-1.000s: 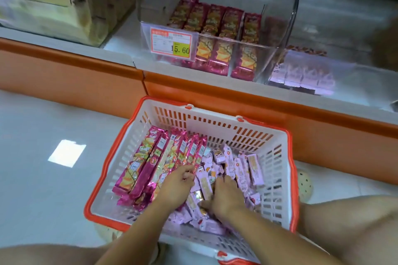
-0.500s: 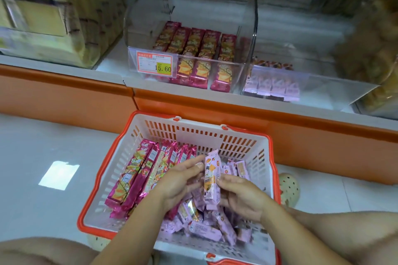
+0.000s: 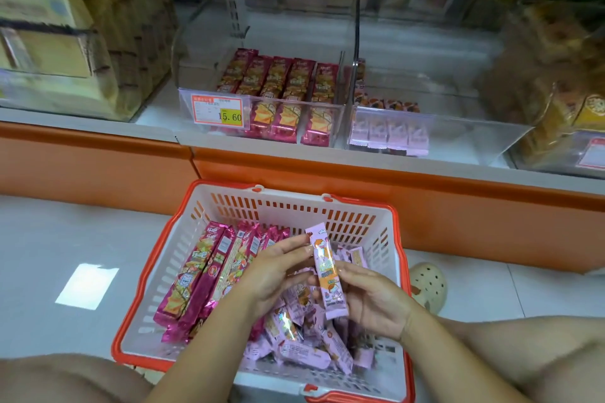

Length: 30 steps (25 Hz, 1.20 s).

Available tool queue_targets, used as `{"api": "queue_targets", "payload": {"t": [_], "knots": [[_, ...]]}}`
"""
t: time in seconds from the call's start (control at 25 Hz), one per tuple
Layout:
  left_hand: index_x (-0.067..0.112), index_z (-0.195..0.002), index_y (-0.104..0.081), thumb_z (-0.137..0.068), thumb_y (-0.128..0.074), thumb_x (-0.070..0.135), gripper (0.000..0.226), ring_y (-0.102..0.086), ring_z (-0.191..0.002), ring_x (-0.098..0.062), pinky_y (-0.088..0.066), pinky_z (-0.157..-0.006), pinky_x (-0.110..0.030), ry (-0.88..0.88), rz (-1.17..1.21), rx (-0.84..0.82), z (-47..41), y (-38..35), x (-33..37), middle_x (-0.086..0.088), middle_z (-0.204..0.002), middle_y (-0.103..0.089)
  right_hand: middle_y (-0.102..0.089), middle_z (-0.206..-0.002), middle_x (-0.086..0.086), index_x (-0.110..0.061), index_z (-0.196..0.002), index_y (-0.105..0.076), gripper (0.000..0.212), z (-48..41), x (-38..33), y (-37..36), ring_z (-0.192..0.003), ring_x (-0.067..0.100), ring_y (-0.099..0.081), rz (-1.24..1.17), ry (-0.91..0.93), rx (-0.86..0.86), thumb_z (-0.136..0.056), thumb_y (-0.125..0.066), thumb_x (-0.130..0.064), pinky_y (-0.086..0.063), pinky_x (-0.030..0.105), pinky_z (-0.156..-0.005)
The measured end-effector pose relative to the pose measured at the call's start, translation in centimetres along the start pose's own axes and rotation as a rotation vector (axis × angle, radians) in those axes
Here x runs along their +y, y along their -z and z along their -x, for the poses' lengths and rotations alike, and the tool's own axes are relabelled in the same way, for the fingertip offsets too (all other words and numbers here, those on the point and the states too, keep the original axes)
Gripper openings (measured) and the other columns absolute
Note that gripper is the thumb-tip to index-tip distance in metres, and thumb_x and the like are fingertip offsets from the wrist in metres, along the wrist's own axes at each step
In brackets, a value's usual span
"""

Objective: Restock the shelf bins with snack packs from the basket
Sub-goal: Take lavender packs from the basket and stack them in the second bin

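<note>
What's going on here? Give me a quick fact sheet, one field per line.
Setting: shop aisle, floor-level shelf
Basket: white with orange rim, on the floor
Basket contents: long magenta packs at left, small pink packs at right
Left hand: touching the raised pink pack
Right hand: holding the same pack
Left bin: magenta packs, price tag reading 15.60
Right bin: a few pink packs

We're in a shop aisle — clear acrylic shelf bins (image 3: 340,127) of packaged snacks, an orange-and-yellow price tag (image 3: 217,111) reading 15.60 — orange-rimmed white plastic shopping basket (image 3: 383,239) on the floor.
</note>
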<state>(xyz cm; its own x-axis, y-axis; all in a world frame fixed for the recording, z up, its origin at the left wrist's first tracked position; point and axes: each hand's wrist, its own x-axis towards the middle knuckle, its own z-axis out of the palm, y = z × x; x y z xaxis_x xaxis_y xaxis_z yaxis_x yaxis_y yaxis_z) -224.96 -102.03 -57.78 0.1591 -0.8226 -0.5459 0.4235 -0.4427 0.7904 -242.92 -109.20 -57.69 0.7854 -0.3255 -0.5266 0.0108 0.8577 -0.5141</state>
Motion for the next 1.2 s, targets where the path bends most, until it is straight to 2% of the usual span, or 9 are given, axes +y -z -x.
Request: {"api": "queue_targets", "payload": {"t": [0.2,0.36,0.48,0.56,0.72,0.8,0.88,1.0,1.2], "knots": [[0.022,-0.116,-0.066,-0.089,-0.065,0.015,0.028,-0.067,-0.104,-0.013,-0.051,-0.094,-0.03,-0.178,-0.224,-0.016,1.9,-3.1,4.5,0.003,-0.108,-0.073,-0.067,-0.089,0.013,0.0,-0.111,-0.065,0.038,2.3,-3.3,-2.1,-0.073,0.018,-0.065,0.212,0.155,0.16,-0.075,-0.072,-0.012,-0.056,0.03,-0.068],[0.036,-0.111,-0.065,-0.088,-0.066,0.017,0.03,-0.065,-0.096,0.004,-0.049,-0.076,-0.008,-0.628,-0.433,0.11,3.7,-6.4,13.1,0.02,-0.104,-0.071,-0.068,-0.088,0.008,-0.006,-0.103,-0.071,0.029,7.4,-13.0,-5.7,-0.071,0.012,-0.062,0.546,0.522,0.243,-0.075,-0.075,-0.014,-0.05,0.022,-0.068],[0.034,-0.122,-0.06,-0.09,-0.063,0.022,0.035,-0.059,-0.107,0.002,-0.048,-0.091,-0.019,-1.02,-0.697,0.278,2.6,-8.1,19.4,0.02,-0.115,-0.064,-0.072,-0.087,0.0,-0.01,-0.107,-0.068,0.025,9.2,-22.1,-7.4,-0.069,0.005,-0.065,0.828,0.834,0.552,-0.083,-0.069,-0.014,-0.048,0.018,-0.063],[0.03,-0.136,-0.049,-0.092,-0.059,0.026,0.046,-0.049,-0.122,-0.003,-0.037,-0.105,-0.024,-1.094,-0.893,0.389,0.4,-8.7,22.1,0.014,-0.131,-0.053,-0.071,-0.091,0.002,-0.017,-0.112,-0.061,0.031,8.2,-26.4,-7.0,-0.068,0.004,-0.067,0.962,0.882,0.782,-0.083,-0.072,-0.02,-0.05,0.017,-0.059],[0.03,-0.146,-0.034,-0.097,-0.046,0.038,0.051,-0.042,-0.134,-0.014,-0.033,-0.107,-0.027,-0.811,-1.017,0.359,-3.8,-8.0,22.7,0.004,-0.146,-0.046,-0.067,-0.098,0.008,-0.015,-0.112,-0.056,0.038,4.5,-30.1,-4.5,-0.082,0.02,-0.066,1.431,0.424,1.08,-0.082,-0.072,-0.033,-0.057,0.035,-0.072],[0.036,-0.143,-0.038,-0.097,-0.042,0.042,0.046,-0.05,-0.128,-0.017,-0.043,-0.101,-0.033,-0.783,-1.077,0.371,-4.3,-7.6,22.2,0.006,-0.138,-0.054,-0.066,-0.097,0.009,-0.01,-0.106,-0.06,0.034,2.8,-30.5,-3.6,-0.086,0.023,-0.064,1.697,0.075,1.04,-0.086,-0.068,-0.036,-0.056,0.034,-0.075],[0.039,-0.142,-0.039,-0.097,-0.041,0.044,0.045,-0.05,-0.128,-0.017,-0.044,-0.1,-0.034,-0.804,-1.071,0.39,-4.5,-7.5,22.3,0.009,-0.137,-0.055,-0.063,-0.086,0.006,-0.011,-0.092,-0.064,0.029,1.7,-30.7,-3.1,-0.077,0.022,-0.06,1.775,-0.116,0.972,-0.085,-0.068,-0.039,-0.05,0.029,-0.061],[0.04,-0.142,-0.038,-0.096,-0.04,0.045,0.046,-0.049,-0.128,-0.014,-0.043,-0.099,-0.033,-0.801,-1.07,0.386,-4.0,-7.7,22.3,0.011,-0.138,-0.053,-0.063,-0.092,0.005,-0.009,-0.102,-0.068,0.039,1.1,-30.9,-2.1,-0.073,0.018,-0.058,1.68,-0.134,0.941,-0.08,-0.073,-0.041,-0.046,0.026,-0.062],[0.041,-0.138,-0.043,-0.097,-0.047,0.036,0.041,-0.053,-0.119,-0.004,-0.046,-0.095,-0.026,-0.876,-0.992,0.375,-4.1,-7.8,22.2,0.016,-0.131,-0.057,-0.064,-0.123,0.01,-0.009,-0.126,-0.061,0.048,1.8,-30.4,-2.4,-0.109,0.026,-0.062,1.621,-0.056,0.922,-0.086,-0.07,-0.032,-0.051,0.037,-0.094]]}}
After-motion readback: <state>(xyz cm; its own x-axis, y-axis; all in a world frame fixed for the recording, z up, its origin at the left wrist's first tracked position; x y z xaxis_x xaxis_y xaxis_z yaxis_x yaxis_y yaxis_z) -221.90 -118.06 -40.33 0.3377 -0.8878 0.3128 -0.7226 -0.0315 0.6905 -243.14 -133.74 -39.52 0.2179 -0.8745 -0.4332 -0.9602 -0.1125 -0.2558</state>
